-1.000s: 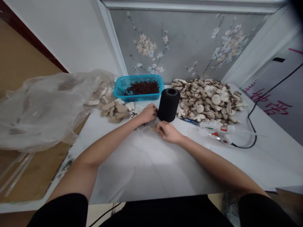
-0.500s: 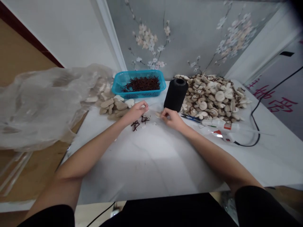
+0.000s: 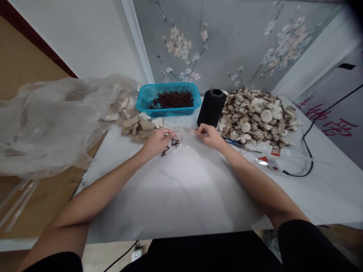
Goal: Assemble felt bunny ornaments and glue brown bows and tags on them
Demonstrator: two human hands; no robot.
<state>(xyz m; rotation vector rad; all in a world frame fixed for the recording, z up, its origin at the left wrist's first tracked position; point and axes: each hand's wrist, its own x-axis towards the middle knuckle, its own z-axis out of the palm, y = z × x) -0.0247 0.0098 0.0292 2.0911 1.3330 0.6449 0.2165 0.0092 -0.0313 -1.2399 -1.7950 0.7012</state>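
My left hand is closed in a pinch at the small pile of white tags; whatever sits between its fingertips is too small to make out. Dark brown bows lie just beside those fingers. Across from it, my right hand pinches a small beige fabric piece by its end, in front of a black thread cone. Left of the tags is a heap of plain beige and white padded pieces.
A blue basket with brown bows stands at the back. Right of the cone rises a large pile of padded pieces, many with bows. Blue snips, a glue gun with its cord, and a plastic bag flank the work.
My left hand has come down toward me, nearer the bows and tags. My right hand has shifted slightly away from me, still pinching the beige piece. The view has swung a little left.
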